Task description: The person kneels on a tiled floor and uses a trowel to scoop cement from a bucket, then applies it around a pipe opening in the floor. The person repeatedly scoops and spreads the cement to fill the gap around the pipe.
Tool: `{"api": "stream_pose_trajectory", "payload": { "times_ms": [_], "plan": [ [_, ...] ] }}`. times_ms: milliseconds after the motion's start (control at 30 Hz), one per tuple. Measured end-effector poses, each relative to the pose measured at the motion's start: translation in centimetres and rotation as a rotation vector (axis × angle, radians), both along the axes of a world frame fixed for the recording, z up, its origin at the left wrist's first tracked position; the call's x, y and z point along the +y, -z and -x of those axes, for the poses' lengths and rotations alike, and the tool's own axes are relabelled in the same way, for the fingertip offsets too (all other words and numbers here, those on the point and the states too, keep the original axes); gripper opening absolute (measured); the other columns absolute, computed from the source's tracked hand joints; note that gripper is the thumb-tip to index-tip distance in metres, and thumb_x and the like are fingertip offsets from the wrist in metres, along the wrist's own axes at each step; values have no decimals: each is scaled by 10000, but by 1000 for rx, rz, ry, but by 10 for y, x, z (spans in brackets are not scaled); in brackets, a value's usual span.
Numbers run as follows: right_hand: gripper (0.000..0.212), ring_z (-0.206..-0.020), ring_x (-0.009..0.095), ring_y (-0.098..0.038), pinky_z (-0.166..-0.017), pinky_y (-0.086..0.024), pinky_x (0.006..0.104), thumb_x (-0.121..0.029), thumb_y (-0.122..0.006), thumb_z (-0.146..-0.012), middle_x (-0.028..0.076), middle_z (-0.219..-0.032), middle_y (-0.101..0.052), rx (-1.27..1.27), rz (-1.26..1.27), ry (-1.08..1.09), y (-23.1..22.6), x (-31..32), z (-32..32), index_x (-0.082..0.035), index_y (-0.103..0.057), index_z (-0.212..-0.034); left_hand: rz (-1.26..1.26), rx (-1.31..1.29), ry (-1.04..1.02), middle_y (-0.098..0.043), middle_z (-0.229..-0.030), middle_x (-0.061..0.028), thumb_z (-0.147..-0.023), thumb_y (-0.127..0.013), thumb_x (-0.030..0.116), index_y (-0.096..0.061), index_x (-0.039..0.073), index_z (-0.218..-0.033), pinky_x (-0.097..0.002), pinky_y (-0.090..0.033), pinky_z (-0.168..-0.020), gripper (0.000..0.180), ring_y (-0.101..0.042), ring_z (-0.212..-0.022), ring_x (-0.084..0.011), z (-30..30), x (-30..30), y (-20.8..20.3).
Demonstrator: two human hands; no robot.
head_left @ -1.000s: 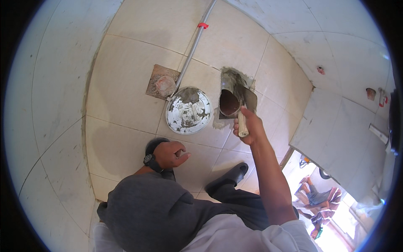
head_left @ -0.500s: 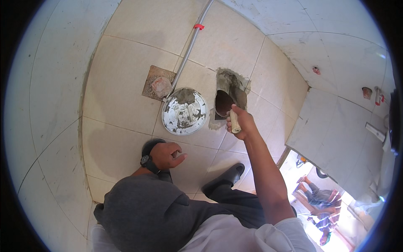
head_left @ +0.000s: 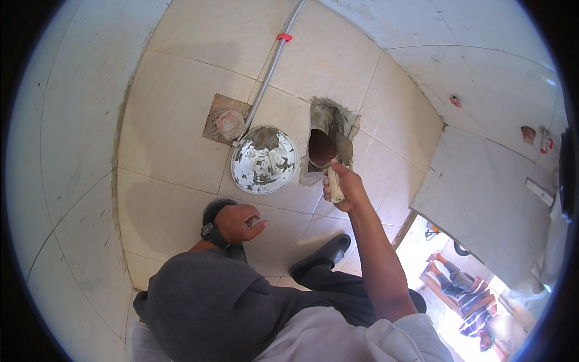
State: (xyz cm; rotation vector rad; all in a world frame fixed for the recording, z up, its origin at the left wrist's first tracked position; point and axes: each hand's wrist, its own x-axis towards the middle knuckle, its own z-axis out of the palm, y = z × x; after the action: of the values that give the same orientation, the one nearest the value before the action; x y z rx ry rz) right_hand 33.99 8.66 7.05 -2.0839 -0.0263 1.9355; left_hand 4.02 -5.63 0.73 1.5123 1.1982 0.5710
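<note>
cream, cylindrical trowel handle point(head_left: 336, 186) is clamped in right fingers point(head_left: 327, 188), left fingers point(head_left: 248, 211) curled, thumb apart.

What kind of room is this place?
Maybe a bathroom being built or repaired: a pipe opening sits amid rough cement in the tiled floor, a metal-and-red fitting is on the wall, and the right hand grips a pale-handled tool.

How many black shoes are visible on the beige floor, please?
2: a left shoe, partly hidden by the left hand, and a right shoe farther right.
</note>
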Motion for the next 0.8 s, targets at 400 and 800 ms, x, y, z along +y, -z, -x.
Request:
{"api": "stream_pose_trajectory", "payload": {
  "times_ms": [400,800],
  "plan": [
    [413,-568,172,-575,-501,-485,309,-440,-548,-1065,45,-749,-611,147,163,203,-5,30,-27,-33,-593,-1008,13,-7,-9,-640,-648,-68,-849,-832,340,-698,88,-828,-374,-495,-526,286,-646,-568,-250,1,0,-1],
    [373,-578,195,-569,-510,-481,342,-420,-549,-1072,57,-740,-574,70,86,156,-8,24,10,-55,-572,-1000,31,4,7,-643,-655,-70,-847,-826,355,-707,90,-835,-380,-507,-544,290,-654,-583,-261,2,-1,2]
  ]
}}
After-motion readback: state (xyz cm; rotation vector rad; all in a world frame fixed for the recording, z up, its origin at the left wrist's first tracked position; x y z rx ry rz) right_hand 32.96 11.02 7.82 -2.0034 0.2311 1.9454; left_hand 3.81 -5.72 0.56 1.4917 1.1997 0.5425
